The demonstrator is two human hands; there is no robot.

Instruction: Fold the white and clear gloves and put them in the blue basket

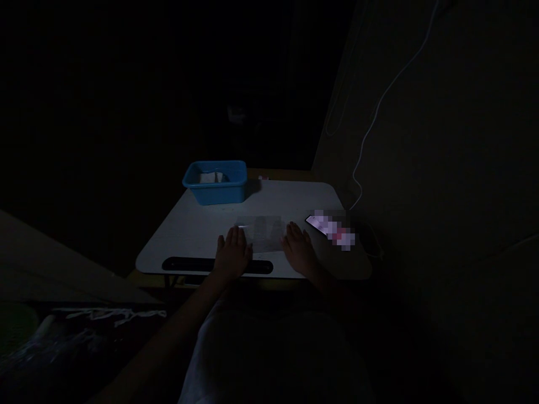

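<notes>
A thin clear plastic sheet or bag [264, 231] lies flat on a small white table [197, 230] in a dark room. My left hand [233, 252] rests flat at its left edge, fingers stretched out and together. At the right edge my right hand [300, 249] lies flat the same way. Neither hand grips anything. The scene is dim, so fine detail of the sheet is hard to make out.
A blue plastic tub [215, 182] with something pale inside stands at the table's far left. A lit phone [330, 229] lies at the right, with a white cable [370, 126] running up the wall. A dark slot [189, 264] runs along the table's near edge.
</notes>
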